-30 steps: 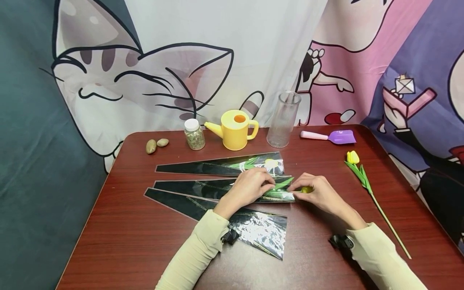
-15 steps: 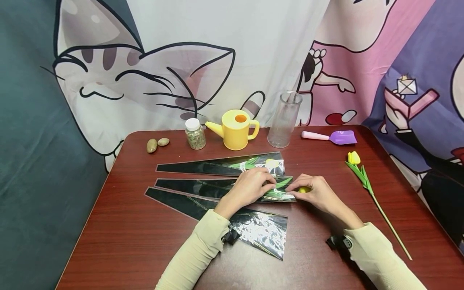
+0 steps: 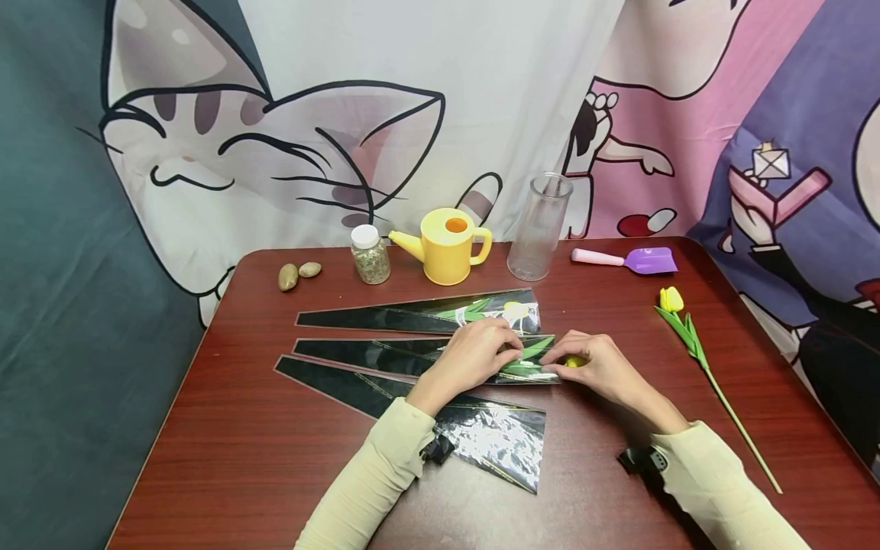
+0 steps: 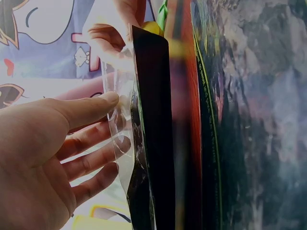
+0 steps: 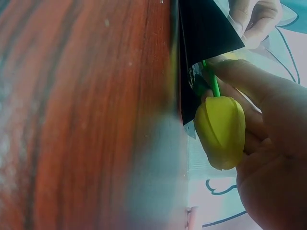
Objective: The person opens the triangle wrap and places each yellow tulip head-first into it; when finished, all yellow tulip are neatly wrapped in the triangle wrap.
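3 sleeves on table (image 3: 227, 451): far sleeve (image 3: 395, 315) at 12, tulip inside; middle sleeve (image 3: 381, 357), second tulip (image 5: 220, 132) partly in, flower end out at 3; near sleeve (image 3: 495, 443) at 6, left forearm (image 3: 374, 470) across it. Left grip (image 3: 474, 351) narrow, pinching middle sleeve; right grip (image 3: 601, 368) pinching second tulip. Loose tulip (image 3: 693, 345), 3. Jar (image 3: 370, 260) of green bits, 11; watering can (image 3: 447, 252), 12; clear vase (image 3: 538, 233), 1; scoop (image 3: 645, 260), 2; 2 stones (image 3: 288, 277), 10.

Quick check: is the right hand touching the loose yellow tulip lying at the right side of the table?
Apart. The head view shows it plainly: bare tabletop separates the right hand from the loose tulip.
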`<state>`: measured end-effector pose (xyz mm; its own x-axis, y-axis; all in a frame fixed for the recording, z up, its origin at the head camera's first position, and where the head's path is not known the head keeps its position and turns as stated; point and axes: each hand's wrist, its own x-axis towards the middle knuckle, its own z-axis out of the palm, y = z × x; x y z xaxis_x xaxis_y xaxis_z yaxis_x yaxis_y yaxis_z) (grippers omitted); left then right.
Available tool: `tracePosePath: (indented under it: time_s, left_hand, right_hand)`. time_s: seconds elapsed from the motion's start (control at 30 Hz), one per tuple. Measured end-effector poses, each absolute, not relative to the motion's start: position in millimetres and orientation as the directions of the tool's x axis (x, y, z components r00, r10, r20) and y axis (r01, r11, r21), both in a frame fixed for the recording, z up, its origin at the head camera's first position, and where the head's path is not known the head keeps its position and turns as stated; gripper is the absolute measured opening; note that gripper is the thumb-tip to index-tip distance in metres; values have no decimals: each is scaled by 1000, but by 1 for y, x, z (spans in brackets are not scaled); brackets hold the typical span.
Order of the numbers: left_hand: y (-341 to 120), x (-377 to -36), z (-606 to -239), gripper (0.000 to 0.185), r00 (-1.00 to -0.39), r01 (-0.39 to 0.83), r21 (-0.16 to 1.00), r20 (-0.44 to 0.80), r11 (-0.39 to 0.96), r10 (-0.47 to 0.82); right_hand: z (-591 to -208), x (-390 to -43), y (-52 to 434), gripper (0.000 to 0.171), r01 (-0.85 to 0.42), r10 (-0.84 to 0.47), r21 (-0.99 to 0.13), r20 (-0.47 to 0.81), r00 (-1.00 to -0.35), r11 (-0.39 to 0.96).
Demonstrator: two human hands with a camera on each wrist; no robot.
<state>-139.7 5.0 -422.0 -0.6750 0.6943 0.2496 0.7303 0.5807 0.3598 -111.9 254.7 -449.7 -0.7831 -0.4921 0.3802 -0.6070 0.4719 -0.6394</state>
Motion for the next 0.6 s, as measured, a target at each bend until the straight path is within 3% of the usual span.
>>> tracePosePath:
  time_s: [0.3, 0.6]
  left_hand:
    - [5, -138, -421, 13, -669, 737, 342, 252, 583, 699]
    - [6, -138, -424, 13, -670, 739, 326, 260, 590, 695]
  right_hand:
    - [-449, -110, 263, 20, -630, -510, -585, 383, -770, 511]
    - [-438, -97, 283, 22, -556, -435, -533, 347, -831, 638]
